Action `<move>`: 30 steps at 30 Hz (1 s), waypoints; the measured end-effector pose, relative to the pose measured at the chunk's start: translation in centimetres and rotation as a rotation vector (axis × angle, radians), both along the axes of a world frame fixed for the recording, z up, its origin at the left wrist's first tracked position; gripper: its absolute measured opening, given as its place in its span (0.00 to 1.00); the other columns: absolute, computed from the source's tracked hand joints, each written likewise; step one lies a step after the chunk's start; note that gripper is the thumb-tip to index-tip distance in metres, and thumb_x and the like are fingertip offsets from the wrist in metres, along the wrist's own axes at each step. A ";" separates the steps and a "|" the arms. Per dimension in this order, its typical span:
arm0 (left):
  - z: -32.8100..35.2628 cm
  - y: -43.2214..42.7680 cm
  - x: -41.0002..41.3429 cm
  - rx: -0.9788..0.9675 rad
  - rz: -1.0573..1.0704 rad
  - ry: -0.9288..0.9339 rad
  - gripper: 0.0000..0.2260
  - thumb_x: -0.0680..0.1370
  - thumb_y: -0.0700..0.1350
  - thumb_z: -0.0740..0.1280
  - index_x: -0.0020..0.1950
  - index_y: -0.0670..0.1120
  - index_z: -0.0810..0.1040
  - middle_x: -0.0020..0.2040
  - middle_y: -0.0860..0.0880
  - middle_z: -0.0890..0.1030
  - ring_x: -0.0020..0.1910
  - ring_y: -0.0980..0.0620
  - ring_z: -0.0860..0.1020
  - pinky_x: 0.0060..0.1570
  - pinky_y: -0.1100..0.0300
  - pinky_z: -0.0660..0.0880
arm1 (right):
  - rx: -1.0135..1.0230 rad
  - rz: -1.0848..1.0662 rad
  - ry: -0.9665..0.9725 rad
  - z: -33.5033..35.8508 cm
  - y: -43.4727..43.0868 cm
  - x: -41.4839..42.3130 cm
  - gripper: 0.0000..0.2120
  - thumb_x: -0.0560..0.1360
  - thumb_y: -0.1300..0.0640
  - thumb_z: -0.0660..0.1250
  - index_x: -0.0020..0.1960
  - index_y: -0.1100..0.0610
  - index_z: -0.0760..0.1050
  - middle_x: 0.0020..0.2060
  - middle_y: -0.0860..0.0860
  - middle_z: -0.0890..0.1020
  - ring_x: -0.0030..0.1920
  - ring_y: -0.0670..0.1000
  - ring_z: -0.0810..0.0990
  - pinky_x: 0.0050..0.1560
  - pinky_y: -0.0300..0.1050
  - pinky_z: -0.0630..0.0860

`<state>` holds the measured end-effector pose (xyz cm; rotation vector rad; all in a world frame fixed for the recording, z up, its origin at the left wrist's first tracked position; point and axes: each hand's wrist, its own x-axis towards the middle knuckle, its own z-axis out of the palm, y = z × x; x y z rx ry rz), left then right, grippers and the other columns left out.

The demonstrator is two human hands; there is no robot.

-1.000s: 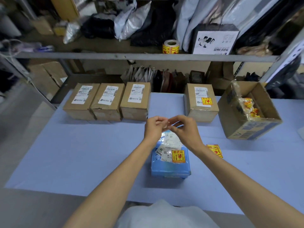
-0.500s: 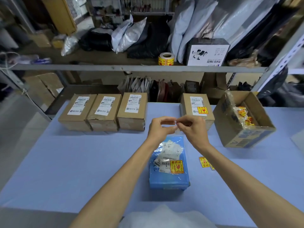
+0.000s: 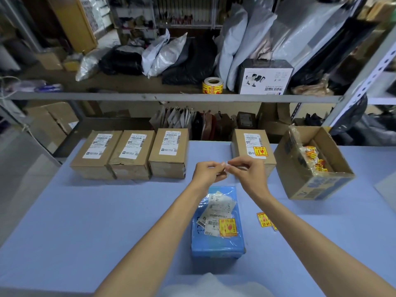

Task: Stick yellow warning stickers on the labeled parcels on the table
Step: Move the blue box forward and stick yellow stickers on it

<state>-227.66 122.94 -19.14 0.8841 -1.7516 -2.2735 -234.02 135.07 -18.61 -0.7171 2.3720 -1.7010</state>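
Reaching in from the bottom edge, both forearms converge at centre, where the left hand (image 3: pixel 209 173) and right hand (image 3: pixel 249 173) pinch one small pale scrap (image 3: pixel 225 167) between their fingertips, above the blue parcel (image 3: pixel 217 247). Across the table (image 3: pixel 85 221): three brown boxes (image 3: pixel 130 155) with white labels only at mid-left, the blue parcel and a fourth box (image 3: pixel 241 142) each bearing one yellow sticker (image 3: pixel 260 151), two loose stickers (image 3: pixel 264 219), one open carton (image 3: pixel 317 187) at right.

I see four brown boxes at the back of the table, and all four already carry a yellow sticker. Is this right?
Not quite. Only the right box carries a yellow sticker; the three left boxes show white labels alone. The head view shows this.
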 end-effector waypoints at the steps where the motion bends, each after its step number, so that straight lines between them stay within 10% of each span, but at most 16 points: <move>1: 0.1 0.0 0.1 0.032 0.001 0.041 0.04 0.76 0.36 0.68 0.49 0.37 0.81 0.43 0.41 0.81 0.42 0.48 0.81 0.46 0.66 0.80 | 0.025 0.014 0.048 0.0 0.1 0.0 0.05 0.70 0.58 0.75 0.45 0.57 0.84 0.37 0.46 0.83 0.40 0.40 0.82 0.42 0.32 0.78; 14: 1.3 0.8 -1.0 -0.557 0.014 0.140 0.05 0.72 0.44 0.74 0.45 0.44 0.85 0.37 0.47 0.85 0.36 0.53 0.83 0.42 0.61 0.81 | -0.149 0.106 -0.164 1.3 1.9 -1.0 0.07 0.72 0.67 0.71 0.50 0.64 0.83 0.42 0.54 0.86 0.42 0.48 0.85 0.43 0.35 0.79; 23: 2.4 2.8 -5.0 -0.170 -0.227 0.129 0.07 0.76 0.37 0.68 0.52 0.35 0.82 0.40 0.44 0.84 0.38 0.55 0.82 0.45 0.66 0.79 | -0.087 0.016 0.063 2.0 5.3 -4.4 0.04 0.74 0.63 0.71 0.44 0.64 0.82 0.32 0.56 0.83 0.33 0.54 0.83 0.37 0.47 0.81; 30: 3.8 7.8 -9.2 -0.183 -0.232 0.203 0.09 0.74 0.30 0.68 0.54 0.30 0.79 0.45 0.39 0.82 0.35 0.57 0.83 0.41 0.68 0.79 | -0.022 -0.153 0.069 2.6 8.7 -7.6 0.06 0.77 0.62 0.66 0.43 0.64 0.78 0.32 0.54 0.82 0.31 0.44 0.79 0.32 0.37 0.76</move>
